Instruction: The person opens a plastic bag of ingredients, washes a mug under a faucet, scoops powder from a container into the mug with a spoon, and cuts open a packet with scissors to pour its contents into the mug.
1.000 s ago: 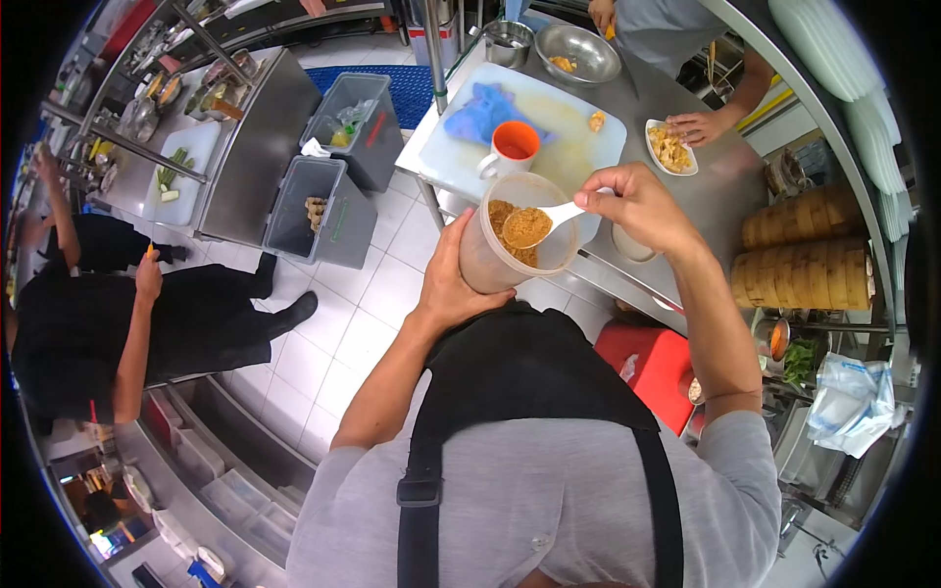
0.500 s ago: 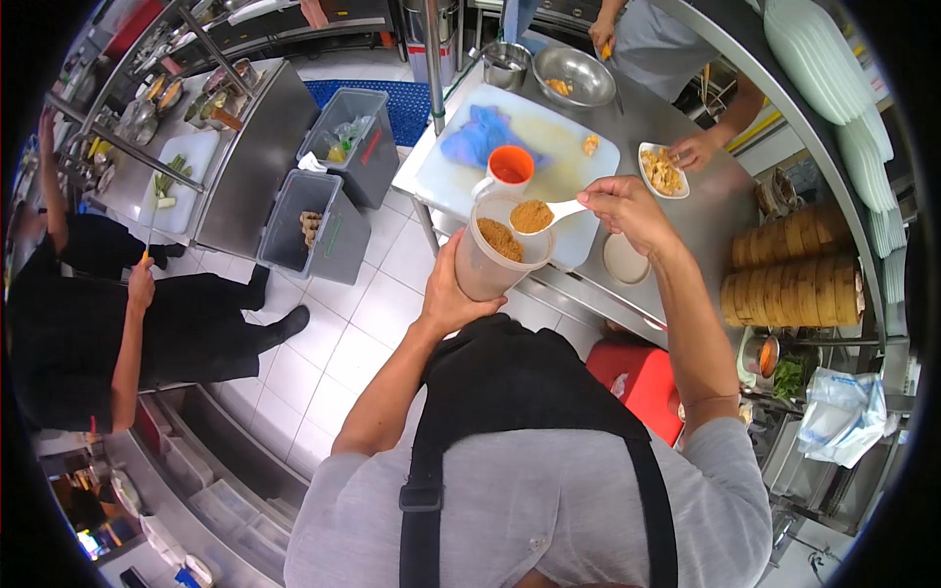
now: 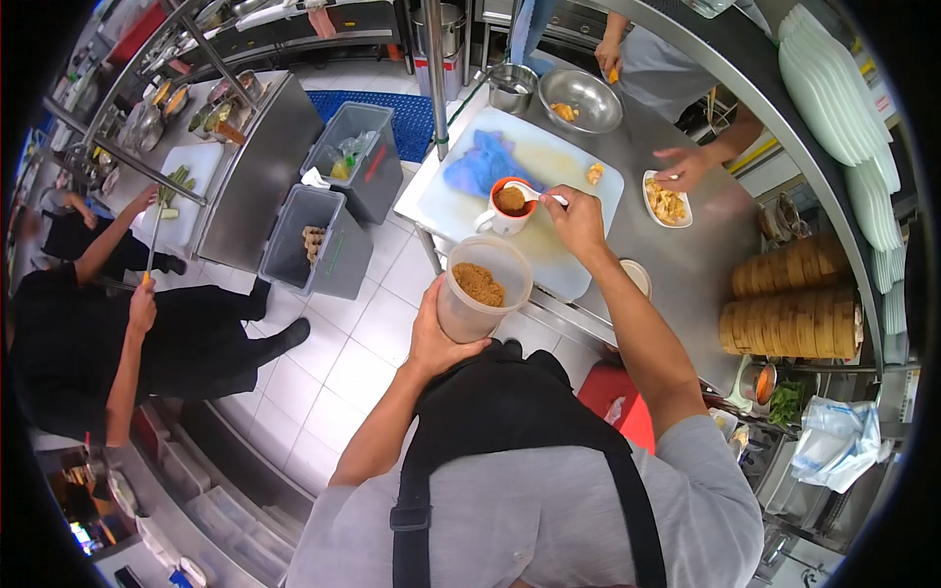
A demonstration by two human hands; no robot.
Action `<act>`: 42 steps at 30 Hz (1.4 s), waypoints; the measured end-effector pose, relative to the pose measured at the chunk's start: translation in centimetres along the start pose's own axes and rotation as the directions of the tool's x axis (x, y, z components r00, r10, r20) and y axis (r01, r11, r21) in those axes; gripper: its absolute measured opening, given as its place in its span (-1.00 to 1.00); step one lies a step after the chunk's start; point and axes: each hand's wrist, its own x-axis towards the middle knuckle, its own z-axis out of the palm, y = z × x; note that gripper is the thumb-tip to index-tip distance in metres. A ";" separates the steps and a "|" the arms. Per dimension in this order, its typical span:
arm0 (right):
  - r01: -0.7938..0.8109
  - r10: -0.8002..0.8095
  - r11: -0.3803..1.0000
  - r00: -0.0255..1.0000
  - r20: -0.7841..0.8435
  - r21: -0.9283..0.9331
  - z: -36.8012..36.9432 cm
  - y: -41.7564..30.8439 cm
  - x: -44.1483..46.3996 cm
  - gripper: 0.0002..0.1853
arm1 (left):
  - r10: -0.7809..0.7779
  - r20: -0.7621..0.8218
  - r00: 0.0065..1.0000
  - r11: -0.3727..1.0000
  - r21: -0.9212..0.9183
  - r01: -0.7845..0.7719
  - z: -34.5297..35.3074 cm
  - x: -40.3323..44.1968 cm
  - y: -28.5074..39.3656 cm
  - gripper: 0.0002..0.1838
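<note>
My left hand (image 3: 436, 333) is wrapped round a translucent plastic tub (image 3: 470, 318), tilted slightly, with brown powder (image 3: 479, 284) inside. Between the fingers of my right hand (image 3: 576, 218) is the handle of a white spoon (image 3: 534, 194). Its bowl, heaped with brown powder, is at the mouth of a white mug (image 3: 504, 220) with an orange inside. The mug stands on a white cutting board (image 3: 573, 240), beside a crumpled blue cloth or bag (image 3: 480, 165). A round pale lid (image 3: 636, 278) lies on the steel counter to the right of the board.
Across the counter a co-worker's hand (image 3: 683, 169) is over a white dish (image 3: 668, 208) of yellow pieces, near a steel bowl (image 3: 580, 101). Bamboo steamers (image 3: 790, 323) are stacked at right. Two grey bins (image 3: 316, 240) stand on the floor at left, near a co-worker holding a knife (image 3: 152, 235).
The loaded spoon has moved from over the tub to the mug's mouth, up and slightly left. The tub has come down and a little left, away from the mug.
</note>
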 end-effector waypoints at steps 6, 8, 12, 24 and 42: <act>-0.038 0.040 0.996 0.999 -0.027 0.082 0.2 0.6 0.0 -0.77 | -0.027 -0.049 0.998 0.999 0.016 0.027 -1.0 -0.4 -0.2 0.36; -0.090 0.094 0.988 0.995 -0.027 0.124 0.2 0.7 -0.1 -0.77 | -0.023 -0.058 0.998 0.999 0.038 0.025 -1.0 -0.4 -0.6 0.36; -0.141 0.164 0.949 0.985 -0.060 0.281 0.0 1.8 -0.3 -0.77 | -0.013 -0.057 0.998 1.000 0.027 0.015 -1.1 0.1 -0.6 0.35; 0.313 -0.359 0.933 0.845 0.396 0.178 -8.4 -11.8 -5.8 -0.84 | 0.127 0.021 0.992 0.992 -0.009 -0.127 0.2 2.0 1.5 0.37; 0.210 -0.248 0.940 0.962 0.114 0.270 -12.4 -6.6 -8.1 -0.73 | 0.284 0.108 0.953 0.949 -0.176 -0.263 3.6 0.7 2.4 0.34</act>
